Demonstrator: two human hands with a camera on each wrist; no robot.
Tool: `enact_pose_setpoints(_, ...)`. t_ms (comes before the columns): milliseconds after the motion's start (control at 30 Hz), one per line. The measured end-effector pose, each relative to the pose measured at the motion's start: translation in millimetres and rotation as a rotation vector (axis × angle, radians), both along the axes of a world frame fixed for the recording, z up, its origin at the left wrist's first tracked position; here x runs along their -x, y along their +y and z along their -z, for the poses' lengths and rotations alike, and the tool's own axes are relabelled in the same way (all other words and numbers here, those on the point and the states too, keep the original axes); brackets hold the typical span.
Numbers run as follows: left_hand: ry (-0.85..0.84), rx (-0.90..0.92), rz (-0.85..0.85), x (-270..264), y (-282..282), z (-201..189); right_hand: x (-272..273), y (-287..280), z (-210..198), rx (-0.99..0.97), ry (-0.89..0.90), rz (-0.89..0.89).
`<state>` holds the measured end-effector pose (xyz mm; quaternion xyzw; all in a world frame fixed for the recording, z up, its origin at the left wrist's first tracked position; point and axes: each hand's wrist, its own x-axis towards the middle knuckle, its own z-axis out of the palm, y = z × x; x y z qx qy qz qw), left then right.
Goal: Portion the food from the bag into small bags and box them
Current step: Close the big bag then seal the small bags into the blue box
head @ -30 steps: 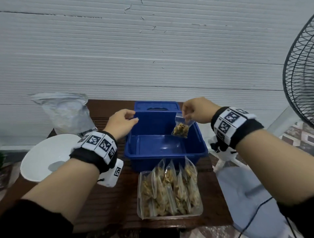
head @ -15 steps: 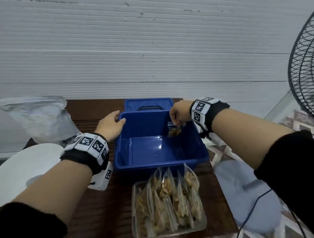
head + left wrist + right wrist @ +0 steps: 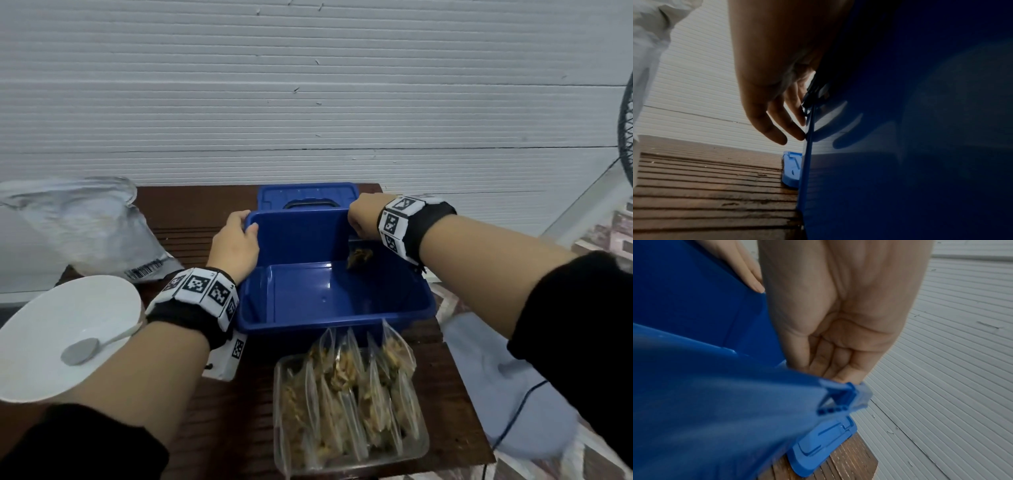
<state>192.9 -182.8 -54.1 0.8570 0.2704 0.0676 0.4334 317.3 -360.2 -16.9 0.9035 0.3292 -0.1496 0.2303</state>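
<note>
Two hands: both are at the far end of the blue box (image 3: 334, 291), one on each side.
Right hand (image 3: 363, 219): its fingers are curled down at the far right corner of the box; the right wrist view shows them bent toward the palm with no clear sight of a bag, so whether they pinch the small bag (image 3: 359, 255) below cannot be told.
Left hand (image 3: 234, 245): spread and relaxed, thumb over the left rim of the box, fingers lying along the outside wall, steadying it and holding nothing else.
Small bag: inside the box, in the far right corner, just under the right hand, its brown food near or on the floor of the box.
Box: open on the wooden bench (image 3: 219, 411), long axis running away from the person; the rest of its floor is bare.
Lid (image 3: 305, 195): lies flat on the bench, just behind the box.
Tray (image 3: 352, 452): clear, at the near edge of the bench, holding filled bags (image 3: 346, 387) that stand in rows, just in front of the box.
Key relation: the tray lies toward the person from both hands, and slightly nearer the right hand's side; the next bag is likely a reach back for that hand.
Further out: a big bag (image 3: 92, 226) at far left, and a white bowl (image 3: 51, 342) with a spoon (image 3: 82, 351).
</note>
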Motion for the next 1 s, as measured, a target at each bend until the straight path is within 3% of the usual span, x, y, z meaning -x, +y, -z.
enact_pose_setpoints(200,-0.005,0.013,-0.002,1,0,1,1,0,3,0.032,-0.063,-0.025)
enact_pose_setpoints(467,0.031,0.04,0.056,8,2,-2,12,-9,-11,-0.129,-0.095,-0.008)
enact_pose_setpoints(633,0.069,0.02,0.084,20,-1,-7,28,-26,-30,-0.46,0.075,0.143)
enact_pose_setpoints(767,0.061,-0.016,0.079,28,-2,-10,63,-42,-44,-0.582,0.189,0.208)
enact_pose_setpoints(1000,0.035,-0.269,0.08,47,-18,-21,132,-71,-54,-0.477,0.261,0.248)
